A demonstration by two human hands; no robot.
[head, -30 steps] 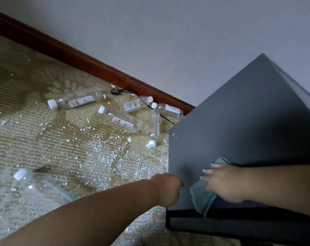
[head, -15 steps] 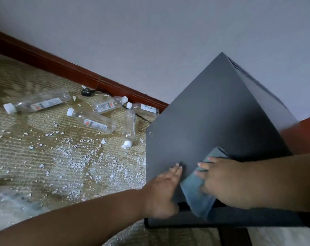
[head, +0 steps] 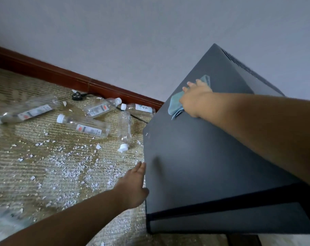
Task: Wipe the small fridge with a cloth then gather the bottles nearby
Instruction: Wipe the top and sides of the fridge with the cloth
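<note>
The small dark grey fridge [head: 195, 157] fills the right half of the view. My right hand [head: 196, 98] presses a light blue cloth [head: 175, 105] flat on its top, near the far left edge. My left hand [head: 134, 187] rests with fingers straight against the fridge's left side at the near corner and holds nothing. Several clear plastic bottles with white caps lie on the carpet left of the fridge: one [head: 24, 112] far left, one [head: 83, 126] in the middle, one [head: 102, 107] by the wall, one [head: 125, 130] beside the fridge.
White flakes of debris [head: 65, 167] litter the striped beige carpet. A dark red skirting board [head: 62, 79] runs along the grey wall. A black plug and cable [head: 78, 95] lie beside it. Another blurred bottle [head: 5, 217] lies at the lower left.
My right hand has slid the cloth from the near edge of the fridge top toward the far edge. My left hand has opened and moved onto the fridge's left side.
</note>
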